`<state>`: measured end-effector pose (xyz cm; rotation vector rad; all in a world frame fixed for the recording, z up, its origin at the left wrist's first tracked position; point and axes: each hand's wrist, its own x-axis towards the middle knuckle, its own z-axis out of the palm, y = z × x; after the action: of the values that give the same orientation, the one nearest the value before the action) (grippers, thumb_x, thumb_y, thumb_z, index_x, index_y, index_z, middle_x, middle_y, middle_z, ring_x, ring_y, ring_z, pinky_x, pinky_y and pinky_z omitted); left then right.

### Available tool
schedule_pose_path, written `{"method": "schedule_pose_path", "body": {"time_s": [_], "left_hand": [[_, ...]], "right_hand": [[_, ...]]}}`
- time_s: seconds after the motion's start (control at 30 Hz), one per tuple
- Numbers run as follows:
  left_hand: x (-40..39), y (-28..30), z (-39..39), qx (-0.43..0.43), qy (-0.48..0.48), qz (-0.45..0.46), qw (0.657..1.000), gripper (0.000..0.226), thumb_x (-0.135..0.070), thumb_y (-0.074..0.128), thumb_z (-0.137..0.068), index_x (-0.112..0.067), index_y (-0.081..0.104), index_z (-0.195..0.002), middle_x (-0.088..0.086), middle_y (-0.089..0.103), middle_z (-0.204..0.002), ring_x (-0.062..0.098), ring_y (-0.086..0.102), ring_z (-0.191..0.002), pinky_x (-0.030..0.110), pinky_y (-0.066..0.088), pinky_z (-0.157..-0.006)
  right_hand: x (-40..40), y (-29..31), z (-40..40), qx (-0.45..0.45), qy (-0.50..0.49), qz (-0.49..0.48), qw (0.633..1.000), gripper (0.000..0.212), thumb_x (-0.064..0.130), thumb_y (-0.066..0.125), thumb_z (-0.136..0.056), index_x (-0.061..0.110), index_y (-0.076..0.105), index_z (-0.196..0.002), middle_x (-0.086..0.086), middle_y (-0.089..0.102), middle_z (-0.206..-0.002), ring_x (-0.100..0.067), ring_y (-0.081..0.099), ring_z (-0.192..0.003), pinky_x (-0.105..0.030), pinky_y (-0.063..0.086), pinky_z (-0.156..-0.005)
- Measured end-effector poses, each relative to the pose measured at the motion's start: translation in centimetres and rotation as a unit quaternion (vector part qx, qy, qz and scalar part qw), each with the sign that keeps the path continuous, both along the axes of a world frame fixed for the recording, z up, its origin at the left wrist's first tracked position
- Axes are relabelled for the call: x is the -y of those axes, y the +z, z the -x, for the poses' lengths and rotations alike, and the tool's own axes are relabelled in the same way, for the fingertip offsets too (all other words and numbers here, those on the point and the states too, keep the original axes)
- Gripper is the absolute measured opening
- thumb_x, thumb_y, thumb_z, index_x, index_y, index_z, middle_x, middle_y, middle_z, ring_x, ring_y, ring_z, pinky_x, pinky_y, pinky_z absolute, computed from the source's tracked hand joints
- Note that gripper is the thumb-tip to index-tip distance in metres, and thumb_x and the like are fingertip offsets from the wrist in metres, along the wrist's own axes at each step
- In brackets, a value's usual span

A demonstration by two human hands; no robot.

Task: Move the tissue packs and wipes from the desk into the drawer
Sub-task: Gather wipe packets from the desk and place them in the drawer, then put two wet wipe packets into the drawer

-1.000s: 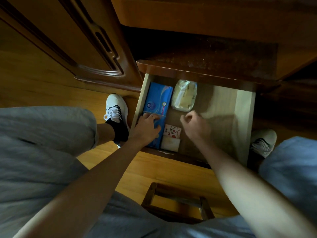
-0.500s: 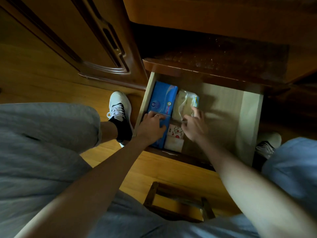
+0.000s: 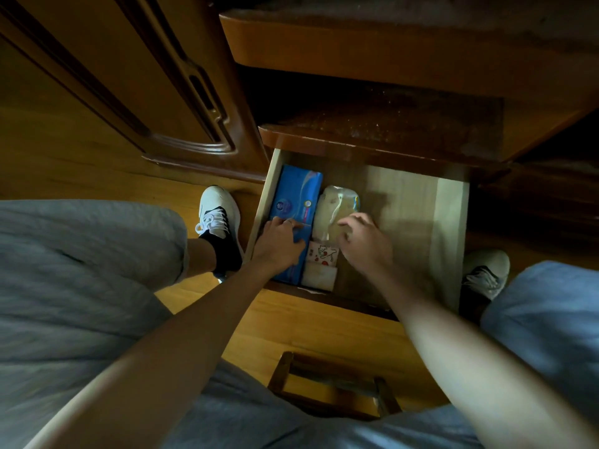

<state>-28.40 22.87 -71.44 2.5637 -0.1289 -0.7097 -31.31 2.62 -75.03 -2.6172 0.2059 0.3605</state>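
The pale wooden drawer (image 3: 450, 228) stands pulled out below the desk. A long blue tissue pack (image 3: 296, 202) lies along its left wall, and my left hand (image 3: 280, 243) rests on its near half with fingers curled over it. Beside it lies a pale yellowish wipes pack (image 3: 334, 207); my right hand (image 3: 366, 238) grips its near right part with bent fingers. Two small packs sit nearer me: one white with a red cartoon print (image 3: 322, 252), one plain cream (image 3: 319, 275).
The right half of the drawer floor (image 3: 408, 222) is bare wood. A dark desk shelf (image 3: 389, 124) overhangs the drawer's back. My white shoes (image 3: 217, 209) flank the drawer on the wooden floor, and a wooden stool (image 3: 330, 384) stands between my knees.
My right hand reached forward from a loose fist to the wipes pack and now holds it, drawn nearer against the blue pack. My left hand stayed on the blue pack.
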Motion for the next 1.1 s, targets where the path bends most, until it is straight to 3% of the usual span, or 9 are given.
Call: {"method": "schedule_pose_path", "body": {"time_s": [0.3, 0.37, 0.5, 0.57, 0.63, 0.8, 0.93, 1.0, 1.1], "left_hand": [[2.9, 11.1, -2.3, 0.191, -0.079, 0.014, 0.978, 0.04, -0.032, 0.058, -0.095, -0.027, 0.059, -0.135, 0.002, 0.055, -0.133, 0.024, 0.056, -0.122, 0.038, 0.05, -0.094], [3.3, 16.5, -3.1, 0.308, -0.137, 0.008, 0.941, 0.035, -0.029, 0.058, -0.094, -0.026, 0.062, -0.129, -0.001, 0.058, -0.13, 0.022, 0.057, -0.119, 0.038, 0.052, -0.091], [4.4, 28.8, -4.2, 0.536, -0.209, 0.059, 0.816, 0.03, -0.022, 0.059, -0.094, -0.018, 0.069, -0.122, -0.001, 0.063, -0.124, 0.02, 0.059, -0.113, 0.036, 0.054, -0.087], [5.5, 34.7, -5.3, 0.611, -0.212, 0.08, 0.758, 0.029, -0.022, 0.057, -0.093, -0.017, 0.07, -0.118, 0.0, 0.065, -0.121, 0.02, 0.059, -0.111, 0.034, 0.053, -0.083], [6.9, 39.4, -6.8, 0.643, -0.189, 0.094, 0.737, 0.03, -0.024, 0.057, -0.09, -0.018, 0.072, -0.115, -0.002, 0.066, -0.118, 0.021, 0.059, -0.111, 0.033, 0.053, -0.076], [10.8, 45.6, -13.4, 0.569, -0.125, 0.066, 0.81, 0.047, -0.039, 0.065, -0.085, -0.027, 0.062, -0.13, -0.001, 0.058, -0.132, 0.023, 0.051, -0.123, 0.038, 0.049, -0.091], [13.7, 44.0, -18.2, 0.43, -0.16, 0.01, 0.888, 0.07, -0.064, 0.056, -0.087, -0.032, 0.045, -0.148, -0.006, 0.04, -0.155, 0.022, 0.036, -0.141, 0.043, 0.038, -0.11], [14.5, 42.6, -19.5, 0.397, -0.165, 0.004, 0.903, 0.074, -0.072, 0.049, -0.086, -0.033, 0.045, -0.149, -0.008, 0.038, -0.158, 0.02, 0.035, -0.143, 0.042, 0.038, -0.11], [14.9, 42.1, -20.4, 0.425, -0.145, 0.025, 0.893, 0.066, -0.073, 0.052, -0.083, -0.034, 0.058, -0.136, -0.006, 0.051, -0.144, 0.02, 0.047, -0.133, 0.041, 0.046, -0.099]], "right_hand": [[5.4, 11.0, -0.7, -0.039, 0.023, -0.084, 0.995, 0.025, 0.031, 0.062, -0.099, 0.032, 0.068, -0.124, 0.007, 0.071, -0.12, -0.013, 0.067, -0.106, -0.034, 0.057, -0.09], [7.3, 15.3, -0.6, 0.014, 0.008, -0.095, 0.995, 0.017, 0.034, 0.062, -0.099, 0.038, 0.069, -0.115, 0.013, 0.072, -0.109, -0.007, 0.069, -0.098, -0.031, 0.058, -0.085], [9.9, 26.1, 0.0, 0.157, 0.016, -0.108, 0.981, 0.018, 0.035, 0.058, -0.098, 0.045, 0.068, -0.108, 0.029, 0.072, -0.101, 0.005, 0.068, -0.092, -0.029, 0.06, -0.079], [10.6, 31.8, 0.1, 0.238, 0.024, -0.094, 0.966, 0.018, 0.038, 0.058, -0.096, 0.048, 0.068, -0.108, 0.034, 0.071, -0.101, 0.004, 0.069, -0.091, -0.027, 0.06, -0.076], [11.5, 36.9, -0.2, 0.31, 0.033, -0.079, 0.947, 0.02, 0.042, 0.055, -0.094, 0.046, 0.069, -0.107, 0.033, 0.071, -0.1, 0.003, 0.07, -0.091, -0.027, 0.059, -0.077], [14.9, 45.2, -4.2, 0.406, -0.01, -0.021, 0.914, 0.02, 0.034, 0.059, -0.093, 0.043, 0.068, -0.108, 0.028, 0.069, -0.102, 0.002, 0.066, -0.098, -0.03, 0.057, -0.084], [16.6, 47.0, -9.6, 0.349, -0.048, 0.038, 0.935, 0.045, 0.054, 0.06, -0.092, 0.045, 0.053, -0.136, 0.024, 0.051, -0.141, -0.009, 0.043, -0.135, -0.033, 0.044, -0.098], [16.8, 46.5, -12.2, 0.287, -0.06, 0.086, 0.952, 0.056, 0.07, 0.052, -0.09, 0.044, 0.052, -0.14, 0.017, 0.047, -0.15, -0.015, 0.04, -0.139, -0.039, 0.042, -0.101], [16.3, 45.6, -14.8, 0.294, -0.103, 0.181, 0.933, 0.046, 0.073, 0.047, -0.091, 0.039, 0.068, -0.113, 0.009, 0.061, -0.13, -0.021, 0.057, -0.118, -0.037, 0.046, -0.08]]}}
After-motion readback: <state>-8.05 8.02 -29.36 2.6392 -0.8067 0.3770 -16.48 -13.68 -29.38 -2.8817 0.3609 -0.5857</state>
